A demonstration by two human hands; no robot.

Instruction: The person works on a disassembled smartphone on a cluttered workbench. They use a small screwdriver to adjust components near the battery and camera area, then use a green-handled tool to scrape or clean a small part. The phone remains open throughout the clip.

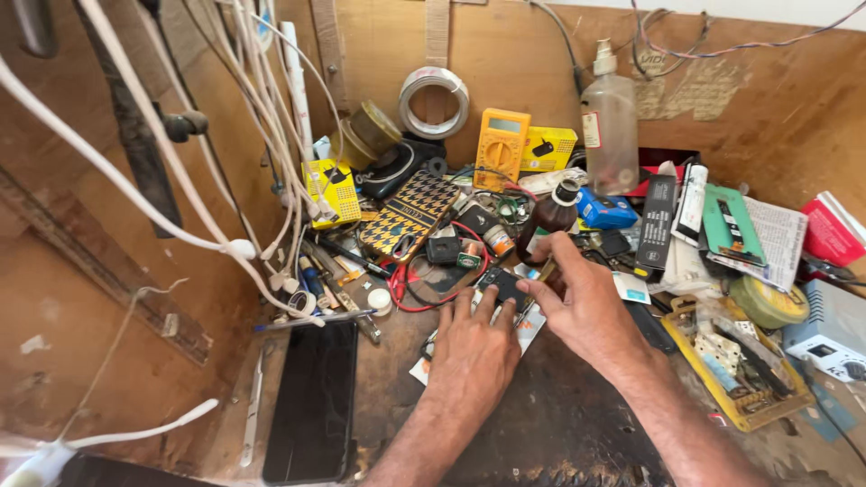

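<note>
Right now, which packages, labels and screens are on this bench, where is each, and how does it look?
Multimeter: back centre, orange-yellow, small grey screen.
Phone: front left, flat, black screen dark.
Bottle: back, clear, pump top, small label.
Blue box: right of centre, small.
Red box: far right.
Black box: long, right of the blue box.

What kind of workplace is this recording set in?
Most likely a small phone or electronics repair bench. A yellow multimeter leans against the wooden back wall, a dark phone lies face up on the cluttered bench, and the left hand and right hand work on a small dark part.
</note>
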